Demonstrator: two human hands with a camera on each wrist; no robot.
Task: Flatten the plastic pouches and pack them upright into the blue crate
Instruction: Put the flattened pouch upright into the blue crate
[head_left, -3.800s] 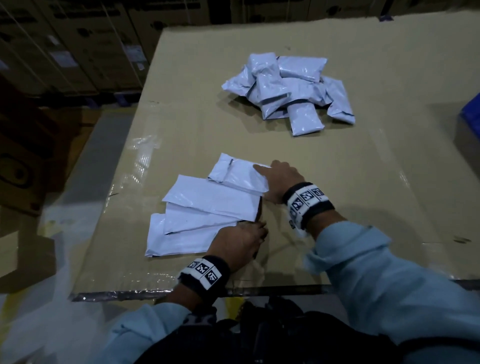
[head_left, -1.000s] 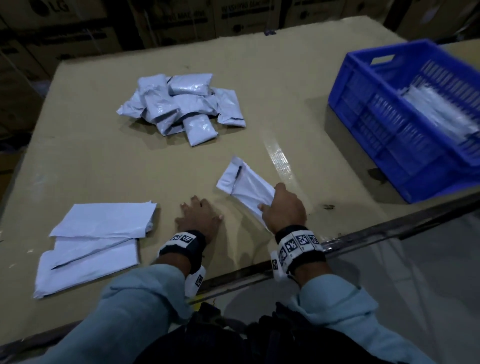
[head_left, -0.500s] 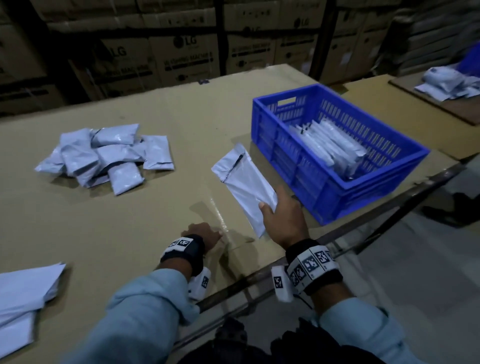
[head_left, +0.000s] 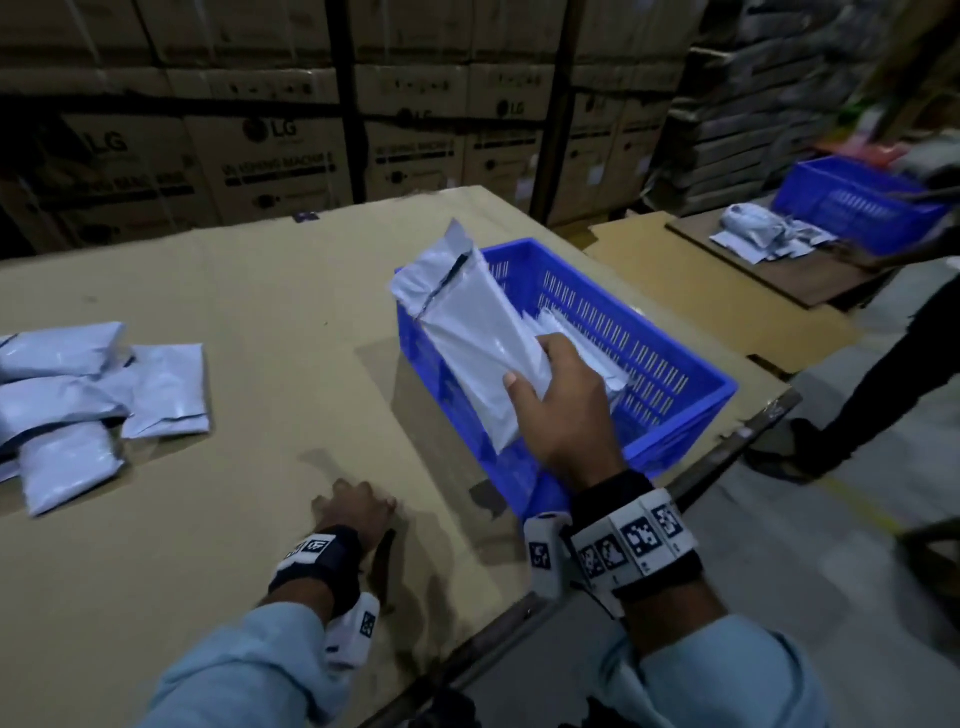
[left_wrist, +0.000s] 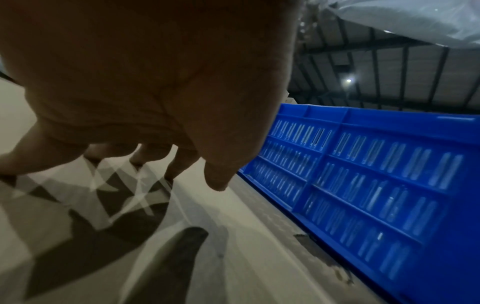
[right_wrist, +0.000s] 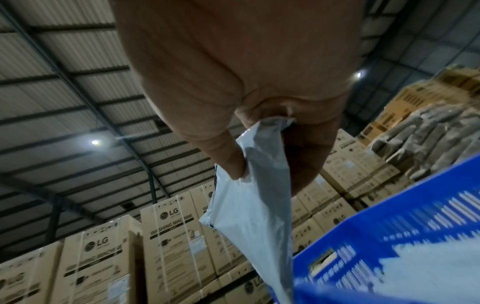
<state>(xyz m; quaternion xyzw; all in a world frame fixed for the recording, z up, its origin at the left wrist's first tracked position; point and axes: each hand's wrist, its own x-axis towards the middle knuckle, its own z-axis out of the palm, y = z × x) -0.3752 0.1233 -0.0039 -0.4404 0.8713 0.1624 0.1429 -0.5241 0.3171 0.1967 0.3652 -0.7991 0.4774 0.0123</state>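
Observation:
My right hand (head_left: 558, 400) holds a flattened white plastic pouch (head_left: 467, 338) by its lower end, tilted up over the near left part of the blue crate (head_left: 691, 415). In the right wrist view thumb and fingers pinch the pouch (right_wrist: 254, 205) with the crate wall (right_wrist: 415, 236) just to the right. Several white pouches (head_left: 576, 338) stand inside the crate. My left hand (head_left: 358, 512) rests fingers down on the cardboard table (head_left: 260, 312), holding nothing; the left wrist view has its fingers (left_wrist: 145, 156) touching the table beside the crate's side wall (left_wrist: 376, 185). A pile of puffy pouches (head_left: 78, 395) lies at the left.
Stacked cardboard boxes (head_left: 270, 156) line the back wall. At the right, another table carries a second blue crate (head_left: 852, 208) and loose pouches (head_left: 769, 234), with another person's leg (head_left: 883, 384) beside it. The table's front edge (head_left: 519, 623) runs close to my wrists.
My right hand has lifted the flattened pouch off the table and carried it right, over the crate. My view swung right, so the flattened stack left the frame. The left hand stayed on the table.

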